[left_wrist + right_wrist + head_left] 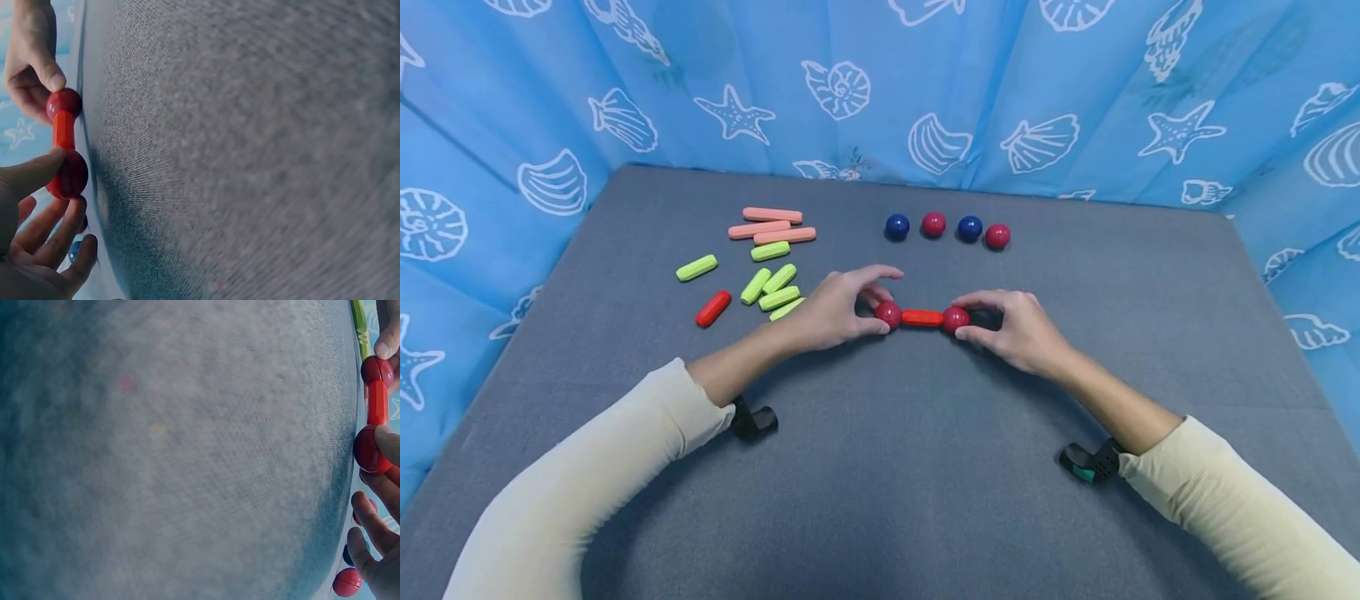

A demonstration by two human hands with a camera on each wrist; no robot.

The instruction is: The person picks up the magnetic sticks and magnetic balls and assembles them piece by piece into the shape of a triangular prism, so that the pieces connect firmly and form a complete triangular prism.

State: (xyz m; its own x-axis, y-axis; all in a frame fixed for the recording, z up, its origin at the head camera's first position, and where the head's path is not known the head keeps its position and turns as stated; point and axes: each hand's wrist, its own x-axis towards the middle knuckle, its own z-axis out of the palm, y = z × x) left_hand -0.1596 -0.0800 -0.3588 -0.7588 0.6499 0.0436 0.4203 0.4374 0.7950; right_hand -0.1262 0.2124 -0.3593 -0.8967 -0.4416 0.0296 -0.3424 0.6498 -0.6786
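A short red rod (pixel 922 317) lies level between two dark red balls, joined end to end with them. My left hand (pixel 835 310) pinches the left ball (pixel 888 314) between thumb and fingers. On the other end, the right ball (pixel 956 319) is held by the thumb and fingers of my right hand (pixel 1018 331). In the left wrist view the nearer ball (pixel 67 175) sits between thumb and fingertips, with the rod (pixel 63 129) running to the farther one. The right wrist view shows the right hand's thumb on its ball (pixel 371 450).
Behind the hands stands a row of blue and red balls (pixel 933 224). To the left lie three salmon rods (pixel 772 215), several yellow-green rods (pixel 697 267) and one loose red rod (pixel 712 308). A blue shell-patterned curtain (pixel 880 92) borders the grey table (pixel 880 500).
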